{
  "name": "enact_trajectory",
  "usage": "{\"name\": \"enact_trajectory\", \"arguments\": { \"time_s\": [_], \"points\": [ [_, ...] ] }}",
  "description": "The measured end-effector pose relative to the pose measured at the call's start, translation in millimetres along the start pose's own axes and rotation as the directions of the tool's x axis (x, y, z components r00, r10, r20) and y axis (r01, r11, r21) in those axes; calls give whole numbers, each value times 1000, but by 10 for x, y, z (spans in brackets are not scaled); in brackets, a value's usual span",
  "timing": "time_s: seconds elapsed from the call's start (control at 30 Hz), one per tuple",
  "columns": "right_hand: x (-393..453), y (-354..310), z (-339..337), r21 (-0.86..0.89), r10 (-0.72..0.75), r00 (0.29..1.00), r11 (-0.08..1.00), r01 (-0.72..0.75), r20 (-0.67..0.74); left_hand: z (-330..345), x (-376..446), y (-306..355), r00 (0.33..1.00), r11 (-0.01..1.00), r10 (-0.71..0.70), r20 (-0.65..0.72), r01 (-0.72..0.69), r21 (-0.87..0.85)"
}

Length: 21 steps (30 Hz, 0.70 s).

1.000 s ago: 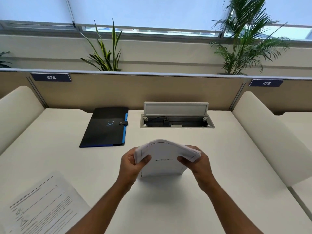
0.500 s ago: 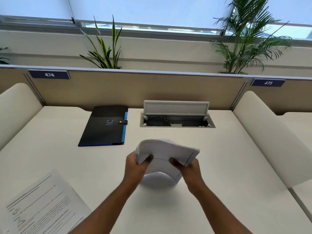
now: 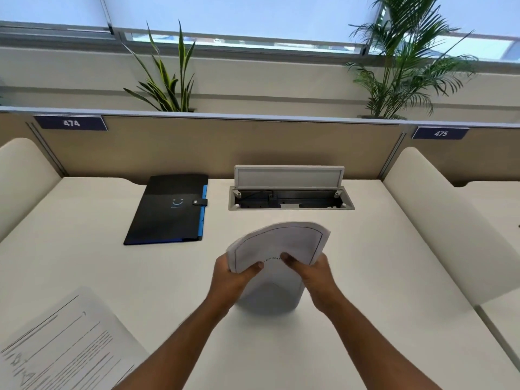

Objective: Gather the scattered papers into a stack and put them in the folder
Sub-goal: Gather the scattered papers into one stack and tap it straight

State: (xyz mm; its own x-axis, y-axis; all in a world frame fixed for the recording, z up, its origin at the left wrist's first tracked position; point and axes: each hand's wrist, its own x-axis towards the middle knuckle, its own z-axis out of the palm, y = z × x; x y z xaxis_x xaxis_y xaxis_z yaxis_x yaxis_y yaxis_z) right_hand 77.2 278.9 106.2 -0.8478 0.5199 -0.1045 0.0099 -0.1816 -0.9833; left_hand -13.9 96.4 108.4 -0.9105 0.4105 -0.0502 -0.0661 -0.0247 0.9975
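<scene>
A stack of white papers (image 3: 278,246) stands on its lower edge at the middle of the white desk (image 3: 380,277), its top bent away from me. My left hand (image 3: 232,280) grips its left side and my right hand (image 3: 312,277) grips its right side, both thumbs pressed on the front sheet. A black folder (image 3: 168,209) with a blue edge and a snap strap lies shut at the back left of the desk, apart from the stack. One loose printed sheet (image 3: 64,350) lies flat at the near left corner.
An open cable hatch (image 3: 289,198) with a raised lid sits in the desk behind the stack. A tan partition (image 3: 225,147) closes the back, and padded cream dividers (image 3: 439,215) stand at both sides. Plants rise behind the partition.
The stack has bowed further, its top curling away from me. Both hands have slid closer together on the lower part of the stack. The folder and loose sheet have not moved.
</scene>
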Motion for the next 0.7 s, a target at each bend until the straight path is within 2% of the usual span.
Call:
{"name": "enact_trajectory", "arguments": {
  "time_s": [0.1, 0.2, 0.33, 0.47, 0.57, 0.63, 0.67, 0.7],
  "points": [
    [24, -27, 22, -32, 9, 999, 999, -11, -51, 62, 65, 52, 1000, 998, 7, 7, -7, 70],
    [75, -121, -107, 10, -28, 996, 1000, 29, -90, -29, 144, 105, 998, 998, 57, -18, -57, 6],
    [-31, 146, -49, -106, 26, 996, 994, -35, -83, 70, 42, -67, 996, 990, -66, 68, 57, 127],
    [11, 193, -128, -108, 21, 973, 993, -47, -231, 13, 121, -67, 999, 988, -30, 25, 26, 153],
    [42, 66, -215, 144, 37, 946, 990, 10, -321, -96, 108, -143, 995, 964, 17, -99, 10, 265],
    [39, 4, -224, 375, 126, 931, 927, 12, -342, -127, 61, -235, 970, 952, -108, -220, 164, 260],
    [31, -16, -213, 467, 192, 922, 884, -14, -336, -117, 38, -257, 952, 948, -211, -223, 255, 191],
    [23, -24, -192, 533, 265, 910, 844, -59, -319, -99, 23, -271, 938, 942, -304, -169, 323, 96]
  ]
}}
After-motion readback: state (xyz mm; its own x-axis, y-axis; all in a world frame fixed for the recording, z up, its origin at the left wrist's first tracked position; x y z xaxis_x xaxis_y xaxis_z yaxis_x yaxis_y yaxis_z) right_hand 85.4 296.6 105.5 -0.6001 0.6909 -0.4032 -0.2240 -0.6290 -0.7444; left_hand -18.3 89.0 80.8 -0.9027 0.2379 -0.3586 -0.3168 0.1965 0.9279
